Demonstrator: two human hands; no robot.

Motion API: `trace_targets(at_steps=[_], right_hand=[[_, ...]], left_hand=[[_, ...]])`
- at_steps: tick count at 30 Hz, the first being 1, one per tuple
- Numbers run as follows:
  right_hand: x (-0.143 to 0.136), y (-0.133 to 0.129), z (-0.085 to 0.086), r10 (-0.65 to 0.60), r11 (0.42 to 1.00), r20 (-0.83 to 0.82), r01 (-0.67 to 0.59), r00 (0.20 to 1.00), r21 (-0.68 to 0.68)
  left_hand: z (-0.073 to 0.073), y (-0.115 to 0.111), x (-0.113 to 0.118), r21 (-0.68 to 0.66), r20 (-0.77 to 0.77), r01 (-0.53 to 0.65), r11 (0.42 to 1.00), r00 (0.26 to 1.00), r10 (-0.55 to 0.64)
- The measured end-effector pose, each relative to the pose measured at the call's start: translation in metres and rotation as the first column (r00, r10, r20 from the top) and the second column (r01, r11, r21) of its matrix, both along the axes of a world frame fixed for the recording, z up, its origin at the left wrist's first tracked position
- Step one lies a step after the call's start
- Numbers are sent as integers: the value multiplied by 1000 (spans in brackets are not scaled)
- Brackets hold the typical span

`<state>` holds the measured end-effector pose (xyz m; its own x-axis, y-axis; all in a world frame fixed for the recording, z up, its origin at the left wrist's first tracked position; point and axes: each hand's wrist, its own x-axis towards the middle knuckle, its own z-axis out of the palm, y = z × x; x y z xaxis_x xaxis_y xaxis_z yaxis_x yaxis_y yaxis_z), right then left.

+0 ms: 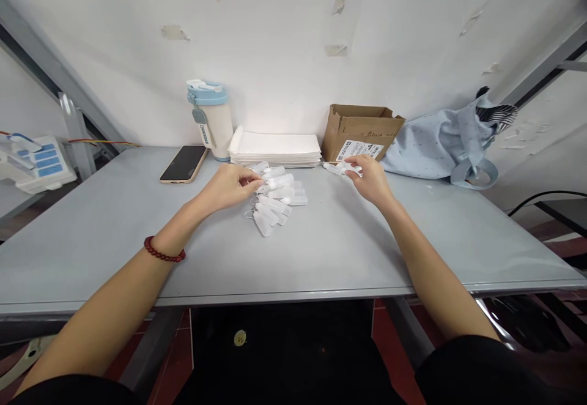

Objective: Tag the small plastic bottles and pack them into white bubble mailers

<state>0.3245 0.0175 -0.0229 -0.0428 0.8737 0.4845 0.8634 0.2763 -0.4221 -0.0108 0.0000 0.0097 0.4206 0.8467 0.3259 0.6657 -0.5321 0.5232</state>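
Note:
A pile of several small white plastic pieces (pixel 276 199) lies on the grey table (pixel 321 252), a little past its middle. My left hand (pixel 228 186) rests at the pile's left edge, with its fingertips pinched on one white piece (pixel 259 169). My right hand (pixel 369 178) is further right, in front of the cardboard box (pixel 360 132), and holds another small white piece (pixel 339 169) just above the table. A red bead bracelet (pixel 164 251) sits on my left wrist.
A stack of white sheets (pixel 276 148) lies behind the pile. A blue-lidded tumbler (pixel 211 120) and a dark phone (pixel 184 164) stand at the back left. A light blue cloth bag (pixel 447 146) lies right of the box. A white and blue device (pixel 36 161) sits far left.

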Motion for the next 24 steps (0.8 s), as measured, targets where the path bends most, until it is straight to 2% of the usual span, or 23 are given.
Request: trace_targets(at_steps=[4, 10, 18, 24], right_hand=[[26, 8, -4, -160, 975, 240, 192, 958, -114], [48, 14, -11, -203, 926, 314, 286, 927, -247], [39, 10, -6, -170, 897, 282, 266, 944, -353], [16, -2, 7, -57, 931, 161, 111, 985, -348]], left_hand=[[0, 5, -5, 40, 45, -103, 994, 994, 101], [-4, 6, -6, 125, 81, -159, 979, 985, 150], [-2, 1, -2, 129, 67, -159, 979, 986, 151], [-3, -4, 6, 74, 133, -97, 992, 987, 87]])
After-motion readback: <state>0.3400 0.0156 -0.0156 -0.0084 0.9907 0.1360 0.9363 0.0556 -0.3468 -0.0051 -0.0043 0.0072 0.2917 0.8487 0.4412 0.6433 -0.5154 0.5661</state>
